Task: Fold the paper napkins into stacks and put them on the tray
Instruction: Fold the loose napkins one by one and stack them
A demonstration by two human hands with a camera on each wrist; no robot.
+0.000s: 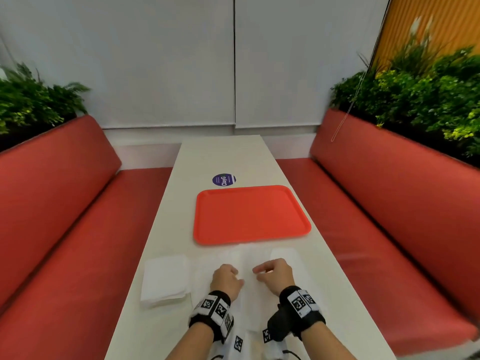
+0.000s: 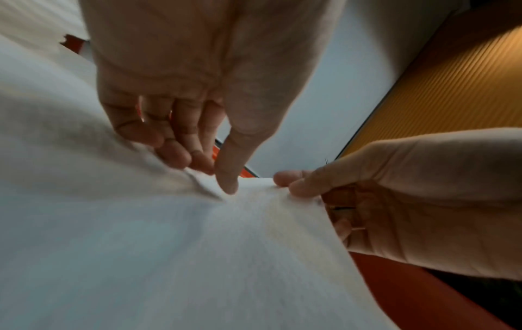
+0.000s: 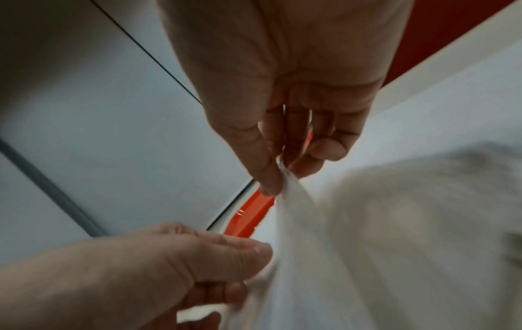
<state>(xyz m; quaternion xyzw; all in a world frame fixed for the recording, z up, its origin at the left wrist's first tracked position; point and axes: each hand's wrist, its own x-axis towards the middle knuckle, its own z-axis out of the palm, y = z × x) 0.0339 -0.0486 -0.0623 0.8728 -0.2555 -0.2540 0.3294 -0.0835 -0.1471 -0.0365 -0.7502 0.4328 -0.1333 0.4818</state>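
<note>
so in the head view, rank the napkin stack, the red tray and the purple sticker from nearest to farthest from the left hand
From the left hand:
1. Napkin stack: just to its left, on the table's near end.
2. Red tray: ahead of the hand, slightly right, mid-table.
3. Purple sticker: beyond the tray's far edge, straight ahead.

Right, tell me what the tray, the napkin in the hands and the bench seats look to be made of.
Tray: looks like moulded plastic, orange-red, smooth with a slight sheen and a rounded raised rim.
Napkin: thin white paper tissue, matte; it creases and bunches where both hands pinch it.
Bench seats: padded, red, smooth covering with a dull shine, probably vinyl or leatherette.
</note>
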